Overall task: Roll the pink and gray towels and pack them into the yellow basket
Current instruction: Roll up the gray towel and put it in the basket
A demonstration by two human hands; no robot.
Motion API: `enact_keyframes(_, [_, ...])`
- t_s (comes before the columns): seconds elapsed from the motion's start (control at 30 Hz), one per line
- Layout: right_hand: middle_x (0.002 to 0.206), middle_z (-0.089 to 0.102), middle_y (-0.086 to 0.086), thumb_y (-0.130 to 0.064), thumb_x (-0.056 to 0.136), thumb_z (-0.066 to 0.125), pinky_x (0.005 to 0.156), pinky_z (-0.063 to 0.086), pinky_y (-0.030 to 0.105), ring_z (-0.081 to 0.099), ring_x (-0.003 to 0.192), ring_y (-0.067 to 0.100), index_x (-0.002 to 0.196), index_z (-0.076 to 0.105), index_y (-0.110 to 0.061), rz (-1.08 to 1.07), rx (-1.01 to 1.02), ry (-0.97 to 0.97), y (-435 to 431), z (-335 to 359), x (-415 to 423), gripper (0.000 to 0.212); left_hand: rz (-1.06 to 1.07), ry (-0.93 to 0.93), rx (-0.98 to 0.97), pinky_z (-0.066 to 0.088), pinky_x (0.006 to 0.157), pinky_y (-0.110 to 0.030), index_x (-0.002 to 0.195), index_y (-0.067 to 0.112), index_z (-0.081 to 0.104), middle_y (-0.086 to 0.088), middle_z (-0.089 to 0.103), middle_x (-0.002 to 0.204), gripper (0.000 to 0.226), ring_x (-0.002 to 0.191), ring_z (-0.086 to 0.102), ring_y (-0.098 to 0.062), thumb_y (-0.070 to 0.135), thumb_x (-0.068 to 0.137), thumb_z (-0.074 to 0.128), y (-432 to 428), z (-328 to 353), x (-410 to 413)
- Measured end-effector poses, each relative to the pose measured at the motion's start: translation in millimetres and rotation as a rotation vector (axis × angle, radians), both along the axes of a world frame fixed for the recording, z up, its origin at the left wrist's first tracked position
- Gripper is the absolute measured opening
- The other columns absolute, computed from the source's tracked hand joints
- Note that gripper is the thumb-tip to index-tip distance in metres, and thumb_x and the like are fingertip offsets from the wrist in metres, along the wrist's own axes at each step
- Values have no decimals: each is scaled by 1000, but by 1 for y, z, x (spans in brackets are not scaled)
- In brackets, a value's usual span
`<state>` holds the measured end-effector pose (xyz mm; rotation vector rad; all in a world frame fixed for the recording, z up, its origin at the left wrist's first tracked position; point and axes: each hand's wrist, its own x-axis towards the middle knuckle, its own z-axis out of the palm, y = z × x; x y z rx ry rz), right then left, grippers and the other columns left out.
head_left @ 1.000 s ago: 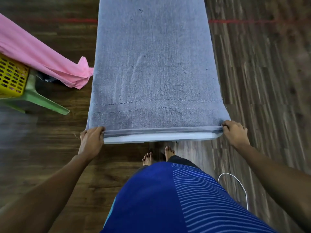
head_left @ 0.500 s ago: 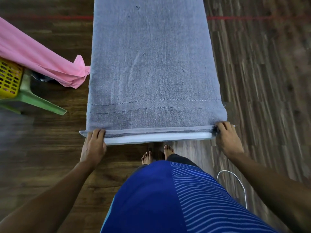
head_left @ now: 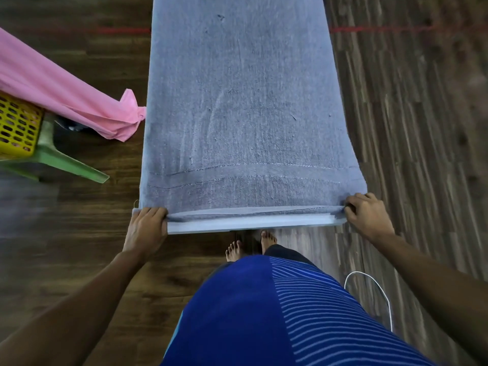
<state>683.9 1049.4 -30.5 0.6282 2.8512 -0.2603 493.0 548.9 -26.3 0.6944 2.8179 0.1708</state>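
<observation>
On the white table [head_left: 250, 226], left grip [head_left: 146, 228] and right grip [head_left: 368, 216] pinch near corners of the gray towel [head_left: 237, 114].

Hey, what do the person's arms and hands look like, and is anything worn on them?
The left forearm and right forearm are bare right to the frame edge; no sleeve shows. The left hand and right hand have no gloves, and no watch or bracelet shows at either wrist. Between the arms is a blue shirt with a thin-striped panel on its right side.
</observation>
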Motion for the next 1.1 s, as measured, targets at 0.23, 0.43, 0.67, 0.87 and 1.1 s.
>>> enact_keyframes(0.23, [100, 63, 7, -20, 89, 54, 91, 26, 42, 51, 98, 30, 97, 57, -18, -158, -15, -25, 0, 1, -27, 9, 89, -57, -52, 29, 94, -48, 90, 19, 51, -2, 57, 83, 11, 86, 54, -27, 16, 91, 40, 9, -5, -25])
enact_keyframes(0.43, [94, 50, 19, 3, 80, 61, 72, 46, 49, 50, 84, 39, 93, 60, -1, -96, -43, 167, -7, -5, -24, 14, 143, 148, -92, 32, 85, -50, 95, 9, 57, -14, 53, 96, 15, 92, 46, -35, 5, 81, 63, 23, -10, -20])
enact_keyframes(0.67, [110, 57, 18, 5, 70, 68, 82, 43, 48, 48, 96, 35, 103, 57, -1, 4, -19, 133, -18, -14, -4, 36, -6, 15, -2, 42, 92, -48, 118, 0, 59, -16, 58, 115, 46, 103, 53, -35, 18, 79, 40, 7, -16, -2])
enact_keyframes(0.87, [111, 61, 13, 1, 81, 61, 83, 49, 47, 52, 99, 35, 110, 61, -4, -21, -77, 153, -13, -10, -11, 30, -26, 33, 25, 49, 81, -49, 114, 0, 63, -17, 63, 110, 32, 98, 58, -37, 8, 84, 53, 11, -8, -14])
enact_keyframes(1.1, [100, 68, 6, -25, 86, 53, 81, 38, 41, 55, 94, 31, 99, 71, -15, -19, -16, -60, 0, -1, -27, 24, -85, -9, -129, 35, 89, -46, 89, 16, 63, -4, 66, 86, 34, 85, 60, -28, 28, 82, 31, 6, 4, -25])
